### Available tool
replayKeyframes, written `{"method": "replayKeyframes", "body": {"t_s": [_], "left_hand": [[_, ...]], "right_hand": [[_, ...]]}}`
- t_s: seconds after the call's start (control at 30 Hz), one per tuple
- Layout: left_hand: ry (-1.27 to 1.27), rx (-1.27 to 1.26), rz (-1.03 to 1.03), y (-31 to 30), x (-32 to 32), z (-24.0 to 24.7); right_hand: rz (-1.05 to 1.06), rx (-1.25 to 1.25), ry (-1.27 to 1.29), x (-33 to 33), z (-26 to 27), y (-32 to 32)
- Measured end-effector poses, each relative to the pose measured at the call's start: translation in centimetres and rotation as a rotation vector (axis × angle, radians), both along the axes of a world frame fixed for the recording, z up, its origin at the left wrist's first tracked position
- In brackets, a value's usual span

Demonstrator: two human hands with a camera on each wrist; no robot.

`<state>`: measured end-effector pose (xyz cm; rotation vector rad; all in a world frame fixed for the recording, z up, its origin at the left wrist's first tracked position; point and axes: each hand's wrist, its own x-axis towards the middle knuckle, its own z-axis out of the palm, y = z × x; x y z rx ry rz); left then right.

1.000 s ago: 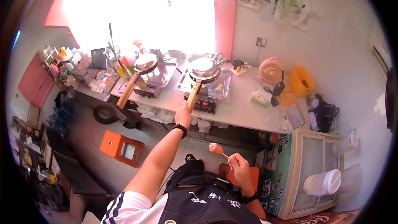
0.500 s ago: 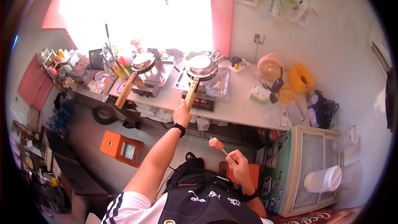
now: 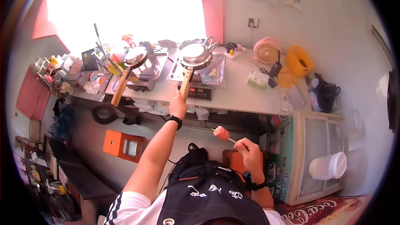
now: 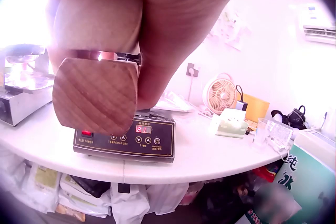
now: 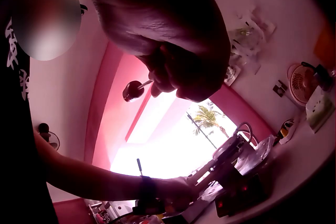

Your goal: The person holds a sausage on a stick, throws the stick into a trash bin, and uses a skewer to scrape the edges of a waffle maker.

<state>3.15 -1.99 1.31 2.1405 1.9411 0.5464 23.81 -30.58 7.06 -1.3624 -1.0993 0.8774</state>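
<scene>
In the head view my left hand [image 3: 178, 106] grips the wooden handle [image 3: 186, 84] of the right round pan [image 3: 195, 56], which rests on a cooker with a lit control panel [image 3: 199, 92]. The left wrist view shows two wooden handle halves [image 4: 96, 95] stacked one over the other, with my left hand [image 4: 184, 24] around them. My right hand [image 3: 248, 152] pinches a thin stick with a pink food piece [image 3: 221, 133] on its end, held in front of my body, apart from the pans. In the right wrist view that piece [image 5: 133, 91] looks dark.
A second round pan [image 3: 136, 56] with a wooden handle stands on the cooker at left. Along the counter [image 3: 237, 100] are a pink fan [image 3: 267, 51], a yellow container [image 3: 299, 61] and a tissue pack [image 3: 257, 80]. Below are an orange stool [image 3: 124, 145] and a freezer [image 3: 318, 154] at right.
The head view has shifted, so the counter and pans appear higher and further left. My left hand still grips the same handle. The stick in my right hand now lies at a flatter angle.
</scene>
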Motion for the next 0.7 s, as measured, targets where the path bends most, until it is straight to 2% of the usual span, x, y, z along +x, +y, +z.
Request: {"method": "replayKeyframes", "body": {"t_s": [0.17,0.27,0.3,0.4,0.5,0.7], "left_hand": [[0.019,-0.022,-0.014,-0.2,0.1,0.5],[0.001,-0.024,-0.001,-0.5,0.2,0.9],[0.005,-0.017,-0.015,-0.4,0.1,0.7],[-0.005,-0.002,-0.04,-0.3,0.0,0.6],[-0.023,0.019,-0.039,-0.4,0.0,0.4],[0.0,0.023,-0.018,-0.2,0.1,0.2]], "right_hand": [[-0.049,0.16,-0.116,1.1,5.6,-0.2],[0.054,0.619,-0.272,2.0,9.3,0.0],[0.03,0.614,-0.282,2.0,10.6,-0.1],[0.199,0.893,-0.25,1.8,13.2,-0.3],[0.298,0.974,-0.233,1.4,15.0,-0.4],[0.442,0.979,-0.18,0.6,16.4,-0.3]]}}
